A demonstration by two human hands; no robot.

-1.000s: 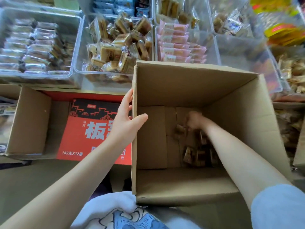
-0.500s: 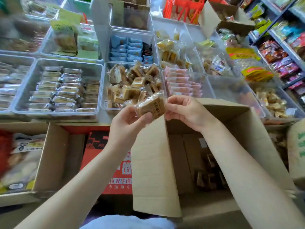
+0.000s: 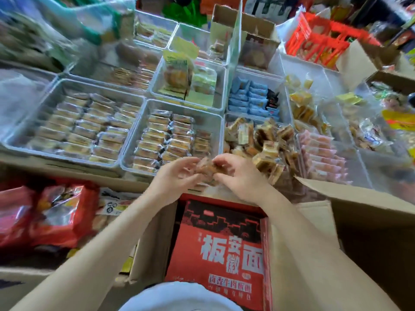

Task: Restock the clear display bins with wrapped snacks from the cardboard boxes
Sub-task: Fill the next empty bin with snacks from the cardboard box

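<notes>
At the centre of the frame a wrapped snack (image 3: 205, 168), brownish and blurred, is held between both hands. The left hand (image 3: 174, 176) is partly curled, its fingers and thumb closed on the snack's left end, while the right hand (image 3: 238, 173) is bent over the right end with its fingertips pinched on the wrapper; the exact grip is smeared by motion blur. The snack is kept above the near rim of the clear display bins, just in front of the bin of brown cake-like packs (image 3: 258, 140), which lies immediately above and to the right of the hands. To the left of that bin, a bin of flat rowed packs (image 3: 170, 140) is seen, and a further bin of similar rows (image 3: 85, 129) lies at centre left. Pink packs (image 3: 321, 153) are stacked at right of centre, and blue packs (image 3: 249, 99) are seen above the brown ones. Below the hands, a red printed carton (image 3: 220, 250) fills the lower centre, set inside an open cardboard box (image 3: 155, 241). A second cardboard box (image 3: 368, 203) is seen at the lower right, its inside hidden. Red bags (image 3: 56, 212) are piled at the lower left.
</notes>
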